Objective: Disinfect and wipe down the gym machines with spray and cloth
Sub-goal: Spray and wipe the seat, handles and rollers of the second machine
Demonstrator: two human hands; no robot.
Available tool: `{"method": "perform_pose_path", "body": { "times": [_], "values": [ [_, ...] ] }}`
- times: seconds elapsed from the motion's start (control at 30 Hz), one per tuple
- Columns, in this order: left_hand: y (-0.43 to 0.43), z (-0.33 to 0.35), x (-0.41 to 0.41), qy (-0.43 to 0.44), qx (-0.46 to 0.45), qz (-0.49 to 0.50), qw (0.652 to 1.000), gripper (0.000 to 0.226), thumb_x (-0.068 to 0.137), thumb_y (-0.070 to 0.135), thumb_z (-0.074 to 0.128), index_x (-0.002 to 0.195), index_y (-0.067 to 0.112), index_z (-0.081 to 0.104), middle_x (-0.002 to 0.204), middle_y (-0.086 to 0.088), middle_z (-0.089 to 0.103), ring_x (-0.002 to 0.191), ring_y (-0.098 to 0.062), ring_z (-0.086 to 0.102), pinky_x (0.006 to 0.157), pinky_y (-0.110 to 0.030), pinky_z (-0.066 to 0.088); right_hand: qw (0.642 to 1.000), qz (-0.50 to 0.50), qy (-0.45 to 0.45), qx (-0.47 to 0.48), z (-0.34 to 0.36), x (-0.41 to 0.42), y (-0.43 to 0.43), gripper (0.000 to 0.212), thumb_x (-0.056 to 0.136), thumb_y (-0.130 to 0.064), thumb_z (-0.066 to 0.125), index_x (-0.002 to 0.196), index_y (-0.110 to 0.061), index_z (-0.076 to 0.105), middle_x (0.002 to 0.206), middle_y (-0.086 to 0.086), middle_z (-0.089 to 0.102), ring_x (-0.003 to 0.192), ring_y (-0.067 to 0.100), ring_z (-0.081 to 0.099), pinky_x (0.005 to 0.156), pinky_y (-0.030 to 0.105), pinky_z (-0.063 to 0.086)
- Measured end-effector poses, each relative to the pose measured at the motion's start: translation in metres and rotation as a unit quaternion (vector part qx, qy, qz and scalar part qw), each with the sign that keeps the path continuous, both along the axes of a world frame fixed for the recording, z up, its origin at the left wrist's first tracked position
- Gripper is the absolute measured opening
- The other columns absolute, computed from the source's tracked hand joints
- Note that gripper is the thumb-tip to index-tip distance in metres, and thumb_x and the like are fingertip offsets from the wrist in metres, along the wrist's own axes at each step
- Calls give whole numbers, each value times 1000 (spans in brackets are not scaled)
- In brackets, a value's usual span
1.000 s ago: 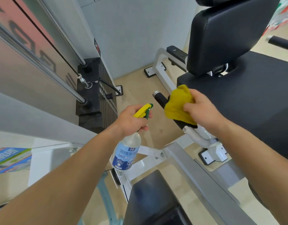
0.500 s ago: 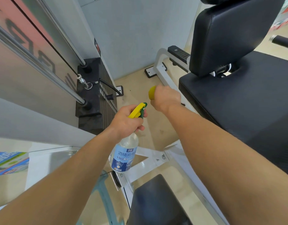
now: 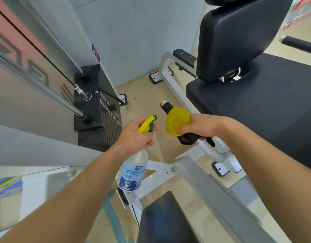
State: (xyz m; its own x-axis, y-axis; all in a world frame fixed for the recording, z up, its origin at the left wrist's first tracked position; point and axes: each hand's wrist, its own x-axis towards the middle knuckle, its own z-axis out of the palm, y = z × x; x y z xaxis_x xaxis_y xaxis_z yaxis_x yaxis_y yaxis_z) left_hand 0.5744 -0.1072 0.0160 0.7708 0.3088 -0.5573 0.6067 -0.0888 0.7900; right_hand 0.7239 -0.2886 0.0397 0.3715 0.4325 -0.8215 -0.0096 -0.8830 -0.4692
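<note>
Here, the left hand point(image 3: 135, 135) gripped the spray bottle point(image 3: 132, 172) at its neck, fingers curled tight below the yellow trigger point(image 3: 145, 126). The bottle hung down over the white frame point(image 3: 170, 79), its blue label facing the camera and its nozzle aimed toward the machine's handle.

The right hand point(image 3: 198, 126) clutched the yellow cloth point(image 3: 176, 120), thumb and fingers closed round it. The cloth was wrapped about the black handle grip point(image 3: 166, 106), and the grip's metal-capped end stuck out beyond the cloth. Both hands sat near each other, apart, over the beige floor.

The black seat point(image 3: 256, 106) lay just right of the handle, with the backrest point(image 3: 239, 37) upright behind it. The weight stack point(image 3: 96, 109) stood to the left, against the wall panel.
</note>
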Motion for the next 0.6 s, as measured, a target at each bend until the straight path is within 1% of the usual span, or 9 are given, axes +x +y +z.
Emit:
{"method": "perform_pose_path", "body": {
  "times": [0.07,0.17,0.23,0.3,0.4,0.43,0.5,0.53,0.6],
  "values": [
    [-2,-1,3,-3,-1,2,1000,32,87,-9,53,103,12,71,114,-23,70,66,-18,71,63,-28,49,979,127,-139,-83,15,-20,-6,27,95,-39,56,106,-14,56,83,2,63,74,23,61,72,40,52],
    [-3,2,8,-13,-4,-3,1000,31,87,-9,53,102,13,71,114,-23,69,69,-20,72,63,-30,50,872,243,-387,-172,26,-59,-5,21,96,-18,49,115,-12,41,88,-1,59,79,26,62,62,33,40],
    [-3,5,10,-17,-3,-4,1000,31,88,-9,53,102,13,70,115,-22,69,69,-21,71,65,-32,51,846,253,-428,-194,20,-68,6,26,92,-10,53,115,-9,40,86,3,55,75,24,57,59,32,40],
    [-3,5,12,-18,-9,1,1000,32,89,-9,53,104,13,70,117,-20,69,67,-21,70,67,-33,52,873,208,-399,-190,13,-57,21,28,89,-9,56,114,-8,44,80,2,50,71,23,53,58,32,41],
    [-1,5,10,-18,-4,10,1000,32,89,-10,52,104,12,70,117,-20,69,65,-20,69,67,-32,52,939,84,-304,-138,3,-24,47,22,82,-13,60,104,-10,56,77,2,56,65,20,57,55,31,47],
    [0,5,9,-16,3,12,1000,31,89,-10,52,105,10,70,116,-21,69,64,-20,69,67,-32,51,955,69,-260,-121,-4,-12,56,22,80,-14,64,100,-8,59,78,4,60,66,20,59,59,31,52],
    [0,5,5,-13,7,14,1000,31,88,-12,51,106,6,69,116,-23,68,62,-20,67,65,-32,51,988,5,-134,-80,-16,8,69,24,80,-17,70,100,-3,65,86,11,66,74,24,63,77,37,57],
    [0,6,4,-13,8,14,1000,30,88,-12,51,106,4,69,116,-24,68,60,-19,66,64,-31,50,996,-55,-56,-50,-22,15,74,26,83,-18,70,101,1,65,92,15,67,77,26,63,83,38,56],
    [2,8,0,-10,12,13,1000,30,88,-13,51,106,4,69,116,-24,68,58,-18,65,62,-30,51,984,-164,63,4,-27,22,78,24,88,-21,70,98,0,65,93,16,68,73,23,63,83,36,55]
  ]
}}
